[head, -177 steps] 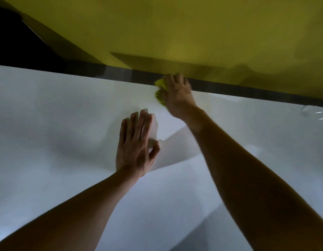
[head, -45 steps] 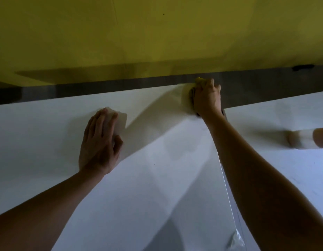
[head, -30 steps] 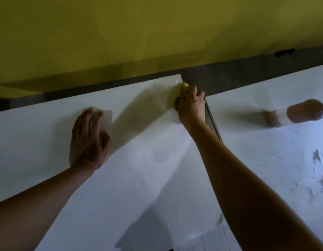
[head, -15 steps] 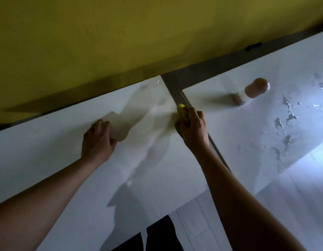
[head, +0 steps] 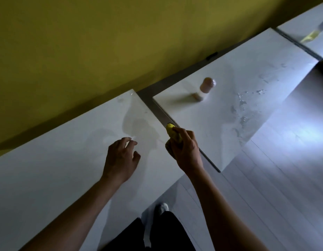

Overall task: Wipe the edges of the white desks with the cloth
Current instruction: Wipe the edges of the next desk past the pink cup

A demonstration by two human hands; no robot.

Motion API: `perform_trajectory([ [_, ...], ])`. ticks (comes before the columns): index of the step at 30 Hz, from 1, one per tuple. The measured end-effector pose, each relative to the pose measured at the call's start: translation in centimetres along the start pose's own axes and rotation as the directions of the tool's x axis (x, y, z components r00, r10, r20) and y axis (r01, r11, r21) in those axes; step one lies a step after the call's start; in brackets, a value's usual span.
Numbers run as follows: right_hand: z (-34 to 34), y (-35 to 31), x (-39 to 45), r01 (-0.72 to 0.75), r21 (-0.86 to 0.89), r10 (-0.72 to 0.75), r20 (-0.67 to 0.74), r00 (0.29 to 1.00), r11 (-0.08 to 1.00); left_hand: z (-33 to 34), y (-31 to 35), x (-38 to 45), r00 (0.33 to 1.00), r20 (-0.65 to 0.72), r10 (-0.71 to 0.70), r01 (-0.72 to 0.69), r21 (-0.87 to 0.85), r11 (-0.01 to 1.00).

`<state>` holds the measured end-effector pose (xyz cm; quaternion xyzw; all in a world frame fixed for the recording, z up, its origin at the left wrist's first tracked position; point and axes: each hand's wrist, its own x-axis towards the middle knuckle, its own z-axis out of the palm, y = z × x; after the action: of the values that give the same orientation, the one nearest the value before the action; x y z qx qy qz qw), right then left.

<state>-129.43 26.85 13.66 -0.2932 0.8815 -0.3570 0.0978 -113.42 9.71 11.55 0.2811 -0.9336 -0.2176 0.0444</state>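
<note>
While the right hand (head: 186, 151) grips the cloth (head: 172, 134) nearer along the edge, left-hand fingers (head: 129, 142) have lifted, loosely curled.

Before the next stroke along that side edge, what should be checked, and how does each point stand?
1. Yellow cloth gripped by the right hand: ok.
2. Cloth at the side edge of the near desk, in the gap: ok.
3. Left hand on the desktop: fingertips touch, palm cannot tell.
4. Edge ahead toward the front corner unobstructed: ok.
5. Bottle on the next desk, apart from the cloth: ok.
6. Next desk surface clean: not ok, flaky patches.
</note>
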Motion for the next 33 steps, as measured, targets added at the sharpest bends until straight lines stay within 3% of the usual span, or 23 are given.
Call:
perform_trajectory([
  [12, -10.2, 7.9, -6.1, -0.109, 0.134, 0.121, -0.09, 0.989, 0.985, 3.4, 14.8, -2.9, 0.986, 0.033, 0.163, -0.161, -0.056, 0.985],
  [22, -17.3, 20.5, -8.6, -0.119, 0.095, 0.117, 0.026, 0.993, 0.988, 12.6, 26.1, -6.0, 0.99, 0.116, 0.074, -0.07, -0.043, 0.997],
  [28, -16.9, 24.4, -6.6, 0.009, 0.024, -0.012, 0.138, 0.99, 1.0, 16.4, 27.3, -7.6, 0.985, 0.173, -0.017, 0.024, -0.035, 0.999],
  [33, -13.3, 26.5, -2.7, 0.248, -0.133, -0.227, 0.152, 0.962, 0.96, 19.6, 25.7, -5.0, 0.987, 0.145, -0.068, 0.061, 0.052, 0.997],
])
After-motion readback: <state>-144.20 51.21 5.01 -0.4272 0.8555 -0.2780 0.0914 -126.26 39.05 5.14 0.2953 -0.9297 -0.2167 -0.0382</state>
